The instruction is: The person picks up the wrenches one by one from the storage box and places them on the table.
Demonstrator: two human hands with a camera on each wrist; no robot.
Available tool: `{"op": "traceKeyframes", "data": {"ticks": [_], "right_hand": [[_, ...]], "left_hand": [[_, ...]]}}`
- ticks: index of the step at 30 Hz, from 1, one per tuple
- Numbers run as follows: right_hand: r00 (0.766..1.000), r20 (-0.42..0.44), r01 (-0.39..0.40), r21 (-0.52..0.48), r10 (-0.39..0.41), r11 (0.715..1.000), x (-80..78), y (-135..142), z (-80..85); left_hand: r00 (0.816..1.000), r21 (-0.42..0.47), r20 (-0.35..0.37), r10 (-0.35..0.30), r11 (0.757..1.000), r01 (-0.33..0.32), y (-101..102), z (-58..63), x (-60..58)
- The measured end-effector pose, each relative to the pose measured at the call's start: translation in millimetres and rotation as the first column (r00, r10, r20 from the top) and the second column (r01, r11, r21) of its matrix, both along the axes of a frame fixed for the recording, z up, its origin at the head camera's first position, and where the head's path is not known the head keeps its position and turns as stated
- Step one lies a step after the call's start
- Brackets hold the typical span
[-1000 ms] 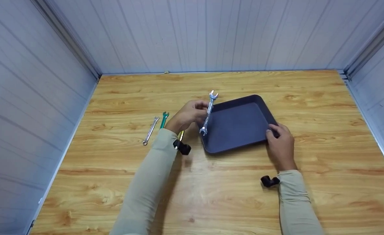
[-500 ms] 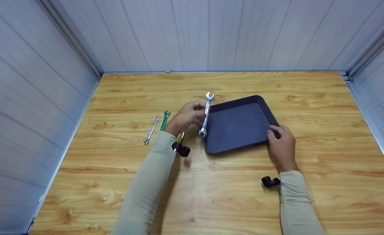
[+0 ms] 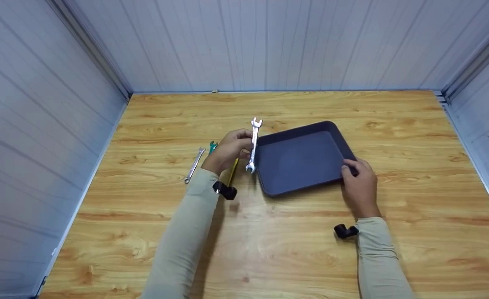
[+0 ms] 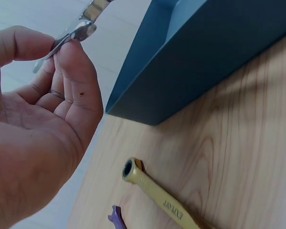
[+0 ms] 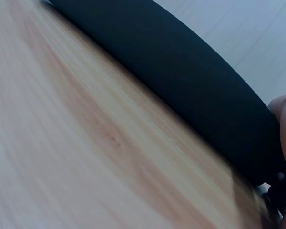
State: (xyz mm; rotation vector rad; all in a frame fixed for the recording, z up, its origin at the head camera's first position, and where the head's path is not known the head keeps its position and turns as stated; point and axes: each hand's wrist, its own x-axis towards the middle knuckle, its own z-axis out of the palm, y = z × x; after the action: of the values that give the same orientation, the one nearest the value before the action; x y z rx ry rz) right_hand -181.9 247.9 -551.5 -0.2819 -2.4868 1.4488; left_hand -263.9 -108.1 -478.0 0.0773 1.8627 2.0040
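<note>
My left hand (image 3: 229, 150) pinches a silver double open-end wrench (image 3: 254, 145) by its middle between thumb and fingers. The wrench stands nearly lengthwise to me, raised beside the left rim of a dark rectangular tray (image 3: 302, 162). In the left wrist view, the tray's outer wall (image 4: 181, 67) rises just past my fingertips. At the tray's near right corner, my right hand (image 3: 360, 187) grips the rim, thumb on the inside. Below my left hand lies a yellow ratchet wrench (image 4: 164, 198) with lettering on its shaft; the hand and wrist partly cover it in the head view.
Left of my left wrist lie a silver combination wrench (image 3: 194, 166) and a green wrench (image 3: 213, 146), the latter mostly hidden by the hand. A small purple wrench end (image 4: 117, 218) shows in the left wrist view. Pale panel walls (image 3: 244, 50) enclose the wooden table (image 3: 294, 249).
My left hand has carried the silver wrench leftward, from over the tray's left edge to beside it, uncovering more of the yellow wrench. The tray and right hand have stayed in place.
</note>
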Motion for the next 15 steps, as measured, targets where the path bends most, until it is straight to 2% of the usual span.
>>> {"op": "traceKeyframes", "data": {"ticks": [7, 15], "right_hand": [[1.000, -0.024, 0.009, 0.021, -0.009, 1.000, -2.7, 6, 0.1], [1.000, -0.027, 0.014, -0.001, -0.015, 1.000, -2.0, 11, 0.1]], "left_hand": [[1.000, 0.004, -0.019, -0.018, 1.000, 0.018, -1, 1.1, -2.6], [0.999, -0.005, -0.004, 0.033, 0.999, -0.033, -15, -1.8, -4.7]]}}
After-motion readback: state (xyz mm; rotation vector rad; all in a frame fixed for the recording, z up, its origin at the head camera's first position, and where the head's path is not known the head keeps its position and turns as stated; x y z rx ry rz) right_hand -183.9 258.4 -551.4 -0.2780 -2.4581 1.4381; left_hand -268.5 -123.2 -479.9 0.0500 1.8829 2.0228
